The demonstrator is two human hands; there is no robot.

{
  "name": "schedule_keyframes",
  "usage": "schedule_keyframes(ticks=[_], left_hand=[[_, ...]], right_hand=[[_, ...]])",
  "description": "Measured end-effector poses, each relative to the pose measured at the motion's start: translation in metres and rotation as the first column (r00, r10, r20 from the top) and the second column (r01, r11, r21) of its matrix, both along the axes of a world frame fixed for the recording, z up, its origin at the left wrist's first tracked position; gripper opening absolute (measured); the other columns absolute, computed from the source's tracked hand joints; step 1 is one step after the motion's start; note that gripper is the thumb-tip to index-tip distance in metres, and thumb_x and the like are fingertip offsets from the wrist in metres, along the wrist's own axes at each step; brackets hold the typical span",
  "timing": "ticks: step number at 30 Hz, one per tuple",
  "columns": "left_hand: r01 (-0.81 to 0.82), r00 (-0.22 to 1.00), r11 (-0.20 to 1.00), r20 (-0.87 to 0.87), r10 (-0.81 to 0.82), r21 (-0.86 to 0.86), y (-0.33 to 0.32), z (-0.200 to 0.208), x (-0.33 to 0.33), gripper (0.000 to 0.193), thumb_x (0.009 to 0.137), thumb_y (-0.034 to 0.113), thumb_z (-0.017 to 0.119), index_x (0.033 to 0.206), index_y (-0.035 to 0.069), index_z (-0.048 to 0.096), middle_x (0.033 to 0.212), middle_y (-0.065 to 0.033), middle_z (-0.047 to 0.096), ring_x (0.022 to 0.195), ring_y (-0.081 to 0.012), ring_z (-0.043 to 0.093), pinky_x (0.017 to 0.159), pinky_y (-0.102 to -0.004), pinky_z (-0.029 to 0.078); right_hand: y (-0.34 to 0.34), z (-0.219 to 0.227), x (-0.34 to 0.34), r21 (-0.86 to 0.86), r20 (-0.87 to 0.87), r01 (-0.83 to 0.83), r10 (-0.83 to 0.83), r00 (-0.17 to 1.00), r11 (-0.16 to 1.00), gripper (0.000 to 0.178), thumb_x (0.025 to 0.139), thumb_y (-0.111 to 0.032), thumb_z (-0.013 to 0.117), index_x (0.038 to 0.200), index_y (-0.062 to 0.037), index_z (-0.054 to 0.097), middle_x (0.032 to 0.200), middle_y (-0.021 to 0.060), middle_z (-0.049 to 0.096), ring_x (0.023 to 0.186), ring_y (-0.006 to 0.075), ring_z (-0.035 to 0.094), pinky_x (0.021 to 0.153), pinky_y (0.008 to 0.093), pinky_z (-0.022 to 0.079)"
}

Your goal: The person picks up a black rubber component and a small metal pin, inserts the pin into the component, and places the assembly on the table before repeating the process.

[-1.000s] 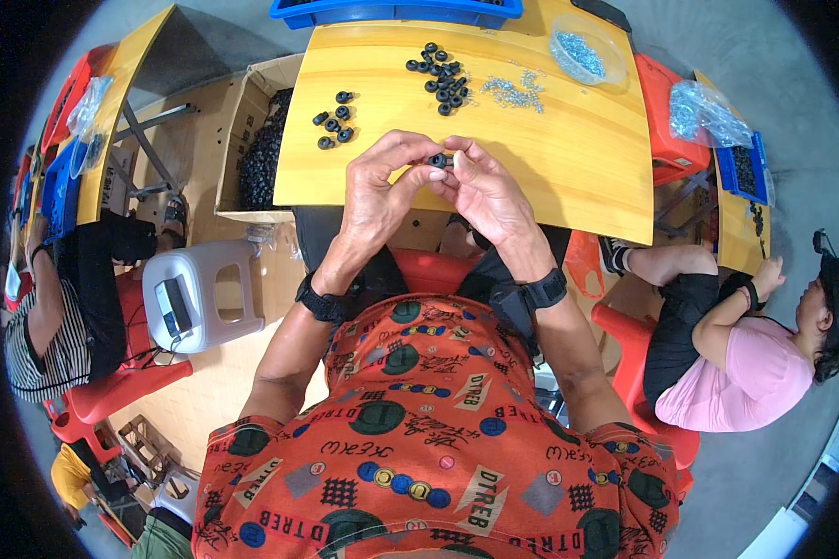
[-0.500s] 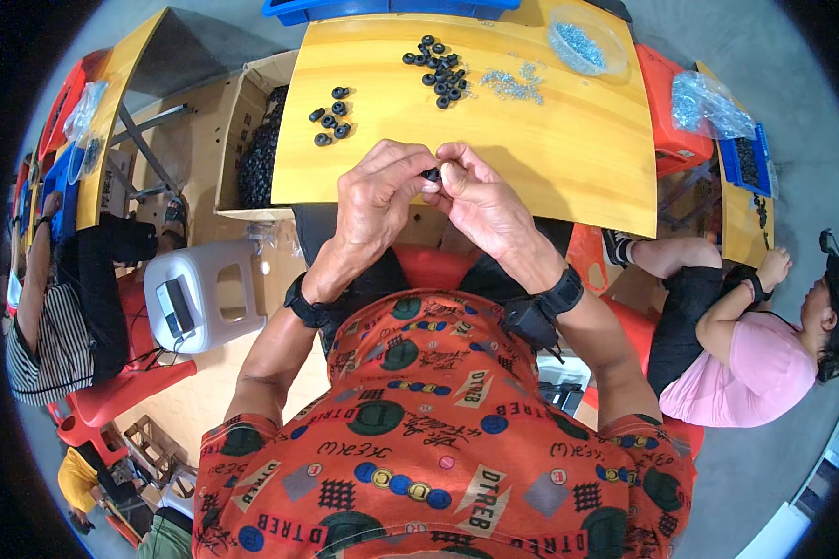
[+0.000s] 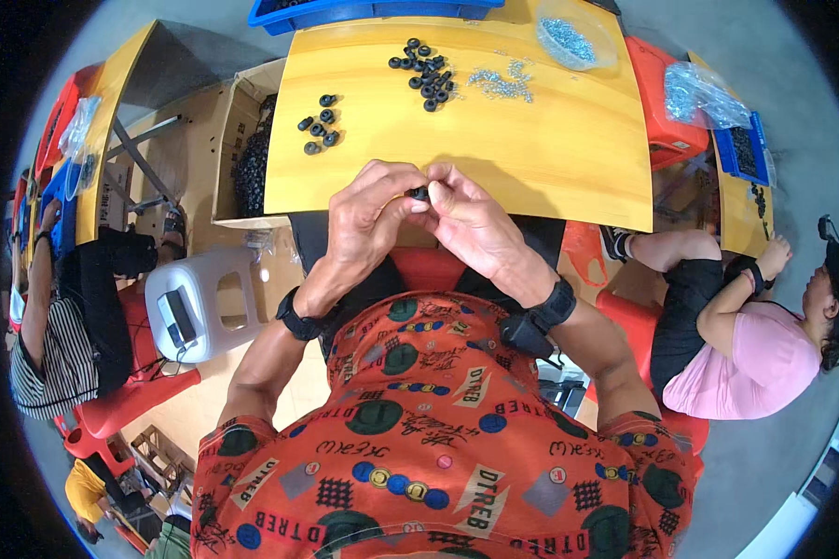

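While a clear bowl (image 3: 606, 51) holds silvery bits (image 3: 566, 40), one black grommet-like part (image 3: 419, 194) sits pinched

One cardboard box (image 3: 227, 154) holds black pieces (image 3: 254, 172). Six loose ringed parts (image 3: 327, 116) lie on the yellow table (image 3: 382, 140), left of a larger cluster (image 3: 428, 91), too crowded to count. Over the table's near edge, the left hand (image 3: 368, 216) closes thumb and finger on its part; the right hand's (image 3: 480, 224) fingertips press together beside it, anything between hidden.

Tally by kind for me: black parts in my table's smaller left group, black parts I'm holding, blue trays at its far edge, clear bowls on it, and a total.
Black parts, smaller left group: 6
Held black part: 1
Blue tray: 1
Clear bowl: 1
Total: 9
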State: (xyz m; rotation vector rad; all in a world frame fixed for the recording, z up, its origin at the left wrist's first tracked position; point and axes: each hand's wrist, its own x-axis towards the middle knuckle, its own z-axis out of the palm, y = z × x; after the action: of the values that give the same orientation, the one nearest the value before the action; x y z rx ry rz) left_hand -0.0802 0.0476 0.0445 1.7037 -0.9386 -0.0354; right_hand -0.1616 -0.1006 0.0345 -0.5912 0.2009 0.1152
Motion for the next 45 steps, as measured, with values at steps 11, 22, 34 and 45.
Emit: schedule_keyframes(ticks=[11,22,34,45], left_hand=[[0.038,0.995,0.999,0.091,-0.04,0.022,0.001,0.031,-0.001,0.034,0.07,-0.013,0.065,0.102,0.001,0.068,0.097,-0.0116,0.067,0.085,-0.0255,0.064,0.072,-0.0323,0.054],[-0.021,0.988,1.0,0.154,0.019,0.012,-0.003,0.029,-0.013,0.036,0.065,-0.015,0.064,0.098,-0.002,0.068,0.097,-0.0119,0.068,0.085,-0.0264,0.064,0.072,-0.0323,0.054],[-0.27,0.963,0.96,0.039,0.267,0.08,0.008,0.018,0.033,0.025,0.076,-0.008,0.066,0.099,0.001,0.068,0.097,-0.0121,0.067,0.091,-0.0259,0.066,0.083,-0.0328,0.051],[-0.507,0.861,0.852,0.044,0.506,0.132,0.02,-0.041,0.12,0.028,0.084,0.003,0.058,0.11,-0.004,0.064,0.1,-0.0171,0.065,0.083,-0.0261,0.065,0.078,-0.0325,0.05]], right_hand=[[-0.006,0.02,-0.001,-0.204,0.114,0.018,0.005,0.993,0.979,0.027,0.095,-0.013,0.06,0.117,-0.0063,0.047,0.1,0.0006,0.053,0.096,0.0116,0.054,0.092,0.0306,0.047],[0.007,0.026,-0.01,-0.12,0.062,0.051,-0.044,0.997,0.991,0.028,0.096,-0.01,0.058,0.121,-0.0055,0.046,0.096,0.0005,0.052,0.092,0.0095,0.051,0.088,0.0273,0.044],[0.0,0.016,0.028,-0.341,0.029,0.006,0.004,1.0,0.94,0.038,0.099,-0.033,0.052,0.127,-0.0072,0.047,0.108,0.0061,0.06,0.097,0.0165,0.059,0.089,0.0319,0.048],[-0.032,-0.012,0.026,-0.937,0.302,0.323,-0.157,0.94,0.135,0.011,0.091,-0.01,0.062,0.096,-0.0003,0.064,0.087,0.007,0.062,0.079,0.0144,0.059,0.072,0.0275,0.047]])
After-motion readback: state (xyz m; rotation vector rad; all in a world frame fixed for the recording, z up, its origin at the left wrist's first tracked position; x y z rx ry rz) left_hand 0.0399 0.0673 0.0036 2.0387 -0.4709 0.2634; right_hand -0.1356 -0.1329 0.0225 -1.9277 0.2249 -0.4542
